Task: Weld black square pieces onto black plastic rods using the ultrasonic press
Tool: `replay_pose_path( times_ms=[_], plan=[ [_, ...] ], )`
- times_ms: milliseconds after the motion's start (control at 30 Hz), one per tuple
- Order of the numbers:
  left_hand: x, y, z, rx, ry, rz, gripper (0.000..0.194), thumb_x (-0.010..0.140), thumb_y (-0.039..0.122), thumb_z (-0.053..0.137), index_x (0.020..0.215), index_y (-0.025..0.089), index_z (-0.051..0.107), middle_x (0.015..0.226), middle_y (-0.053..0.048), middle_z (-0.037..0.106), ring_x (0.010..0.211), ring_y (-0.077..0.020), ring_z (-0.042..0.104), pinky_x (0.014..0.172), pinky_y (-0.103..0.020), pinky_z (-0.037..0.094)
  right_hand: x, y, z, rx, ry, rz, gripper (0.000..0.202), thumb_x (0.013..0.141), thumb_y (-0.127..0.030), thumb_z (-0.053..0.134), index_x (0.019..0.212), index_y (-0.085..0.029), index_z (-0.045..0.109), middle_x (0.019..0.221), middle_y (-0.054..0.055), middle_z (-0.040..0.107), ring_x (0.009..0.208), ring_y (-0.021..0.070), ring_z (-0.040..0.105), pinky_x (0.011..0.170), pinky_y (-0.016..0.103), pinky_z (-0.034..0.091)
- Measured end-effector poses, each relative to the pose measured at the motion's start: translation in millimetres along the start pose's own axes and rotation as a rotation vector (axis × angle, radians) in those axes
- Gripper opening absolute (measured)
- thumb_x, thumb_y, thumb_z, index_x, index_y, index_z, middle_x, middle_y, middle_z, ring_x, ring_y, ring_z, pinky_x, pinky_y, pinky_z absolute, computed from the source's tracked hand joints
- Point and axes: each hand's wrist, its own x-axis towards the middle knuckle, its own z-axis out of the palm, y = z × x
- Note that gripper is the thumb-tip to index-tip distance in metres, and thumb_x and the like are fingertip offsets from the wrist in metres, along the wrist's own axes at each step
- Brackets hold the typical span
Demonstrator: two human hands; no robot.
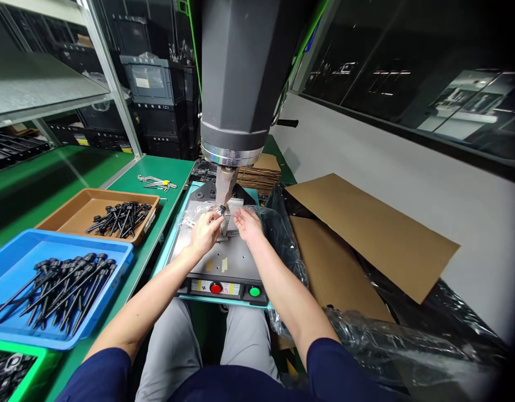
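Observation:
My left hand is in front of the metal horn of a bench press machine, its fingers pinched on a small black part. Just right of the horn, my right hand has its fingers stretched out, with nothing visible in it. Between the hands is a metal fixture on the machine's grey base plate, partly covered by them. Clear plastic film lies behind my left hand. A red button and a green button sit on the base's front.
At left, a blue tray and a brown tray hold black rod-like parts with knobbed heads. A green bin is nearer. Pliers and hex keys lie behind. Cardboard sheets and plastic bags are at right.

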Motion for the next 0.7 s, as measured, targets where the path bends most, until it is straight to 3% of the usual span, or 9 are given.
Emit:
replay_pose_path(
  times_ms=[167,400,700],
  plan=[
    [-9,0,-2.0,-0.038,0.103,0.022,0.032,0.089,0.015,0.053,0.119,0.016,0.062,0.116,-0.015,0.057,0.101,-0.0237,0.055,0.081,-0.037,0.050,-7,2,1,0.023,0.012,0.026,0.014,0.085,-0.011,0.069,0.078,-0.019,0.059,0.069,0.000,0.071,0.063,0.0119,0.069,0.058,0.020,0.055],
    [-14,0,-1.0,-0.061,0.075,-0.023,0.032,0.090,0.016,0.053,0.121,0.019,0.061,0.114,-0.013,0.059,0.100,-0.0223,0.057,0.084,-0.037,0.050,-11,6,-2,0.037,0.007,0.063,0.014,0.087,-0.013,0.067,0.075,-0.017,0.061,0.070,0.003,0.071,0.064,0.0127,0.068,0.059,0.021,0.055],
    [-22,16,-13.2,-0.085,0.042,-0.078,0.035,0.090,0.022,0.056,0.125,0.022,0.060,0.114,-0.012,0.060,0.102,-0.0218,0.058,0.087,-0.038,0.051,-31,13,-26,0.082,-0.014,0.143,0.020,0.091,-0.033,0.068,0.080,-0.017,0.062,0.078,0.005,0.070,0.071,0.0137,0.068,0.063,0.021,0.057]
  ],
)
